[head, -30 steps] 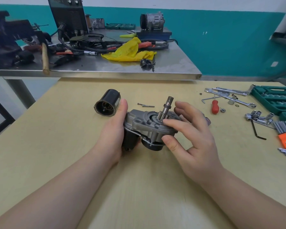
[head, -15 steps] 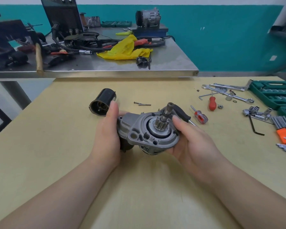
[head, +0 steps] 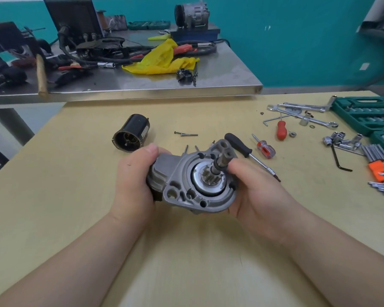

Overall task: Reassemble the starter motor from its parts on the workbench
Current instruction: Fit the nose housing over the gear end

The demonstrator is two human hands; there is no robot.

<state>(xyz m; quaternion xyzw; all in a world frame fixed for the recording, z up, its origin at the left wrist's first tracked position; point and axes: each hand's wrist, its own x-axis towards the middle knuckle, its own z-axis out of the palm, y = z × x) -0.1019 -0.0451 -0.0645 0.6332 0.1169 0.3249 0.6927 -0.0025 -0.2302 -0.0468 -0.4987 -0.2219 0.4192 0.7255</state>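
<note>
1. Tilted further toward me than half a second ago, the starter housing (head: 193,185) now shows its round flange face and pinion almost head-on, where a second back I saw the shaft standing upright.
2. Behind it on the wooden bench (head: 75,185) I see the black motor can (head: 132,134) lying on its side, open end toward me, with two long bolts (head: 185,134) just right of it.
3. A black-handled screwdriver (head: 238,145) lies right behind the housing; a small red one (head: 265,148) sits beside it.
4. My left hand (head: 133,185) grips the housing's left side, thumb on top.
5. My right hand (head: 255,191) cradles the right rim, thumb against the shaft (head: 222,160).
6. Held just above the bench, the shaft's long axis points up and toward me.
</note>
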